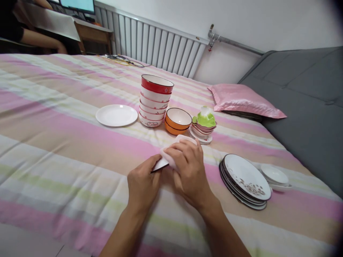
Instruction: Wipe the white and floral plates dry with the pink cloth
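Wall (241, 21), off-white, plain; radiator (152, 39), pale, ribbed with vertical columns; pipe (235, 42), grey, with red valve handle (209, 50); headboard (302, 82), grey, padded, at right. Bedspread (66, 150), striped in pink, cream, beige and pale green; pillow (243, 98), shiny pink, beside headboard; desk (91, 32), wooden, far left, with lit monitor (77, 4); floor (32, 242), pale, lower left; soft, even light.

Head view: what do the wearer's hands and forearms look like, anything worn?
The left hand and right hand are bare, with no gloves, rings or watch visible. No sleeve shows on the left forearm or right forearm.
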`<state>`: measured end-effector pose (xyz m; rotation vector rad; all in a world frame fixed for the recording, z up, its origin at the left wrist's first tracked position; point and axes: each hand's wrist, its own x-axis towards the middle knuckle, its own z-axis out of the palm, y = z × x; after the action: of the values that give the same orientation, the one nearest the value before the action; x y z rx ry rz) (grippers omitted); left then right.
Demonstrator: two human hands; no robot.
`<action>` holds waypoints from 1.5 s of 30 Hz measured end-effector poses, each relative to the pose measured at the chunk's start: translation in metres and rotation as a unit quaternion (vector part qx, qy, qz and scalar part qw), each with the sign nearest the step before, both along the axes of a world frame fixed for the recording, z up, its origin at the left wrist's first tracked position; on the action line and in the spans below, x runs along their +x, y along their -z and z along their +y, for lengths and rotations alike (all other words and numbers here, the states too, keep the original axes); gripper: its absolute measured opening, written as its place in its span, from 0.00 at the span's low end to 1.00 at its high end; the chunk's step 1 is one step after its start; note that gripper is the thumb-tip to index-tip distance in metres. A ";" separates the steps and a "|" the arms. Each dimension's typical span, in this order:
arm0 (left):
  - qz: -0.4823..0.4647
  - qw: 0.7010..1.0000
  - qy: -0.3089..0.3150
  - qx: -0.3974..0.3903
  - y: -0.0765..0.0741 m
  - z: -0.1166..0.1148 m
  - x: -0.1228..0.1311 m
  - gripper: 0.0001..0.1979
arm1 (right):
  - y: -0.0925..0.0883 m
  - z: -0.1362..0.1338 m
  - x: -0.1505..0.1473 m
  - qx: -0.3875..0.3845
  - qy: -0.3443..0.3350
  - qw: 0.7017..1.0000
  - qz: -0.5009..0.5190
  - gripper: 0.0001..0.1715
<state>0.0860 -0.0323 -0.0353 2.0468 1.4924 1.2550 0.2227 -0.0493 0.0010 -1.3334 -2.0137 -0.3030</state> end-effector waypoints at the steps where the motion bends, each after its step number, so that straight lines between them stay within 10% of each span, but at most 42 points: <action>1: 0.008 1.000 -0.009 0.002 0.000 0.000 0.000 0.12 | 0.002 -0.001 -0.006 0.012 0.002 1.000 -0.012 0.22; 17: 0.043 0.998 -0.027 -0.026 -0.002 0.000 0.003 0.06 | 0.013 0.004 -0.014 0.084 0.040 0.995 -0.029 0.17; 32: -0.009 0.999 0.027 -0.026 0.000 0.000 0.002 0.22 | 0.017 0.024 0.028 -0.009 -0.031 0.966 0.255 0.26; 36: -0.009 0.999 0.025 -0.024 0.000 -0.001 0.002 0.21 | 0.027 0.031 0.035 -0.072 -0.022 0.926 0.369 0.21; 42: -0.021 0.999 0.019 -0.024 0.000 0.000 0.002 0.19 | 0.038 0.040 0.036 -0.220 -0.055 0.767 0.600 0.19; 45: -0.031 0.999 0.020 -0.025 -0.001 0.001 0.000 0.19 | 0.042 0.041 0.034 -0.227 -0.055 0.760 0.607 0.18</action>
<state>0.0861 -0.0315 -0.0344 1.9788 1.4335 1.2414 0.2568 -0.0078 -0.0407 -1.1403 -0.9965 0.9600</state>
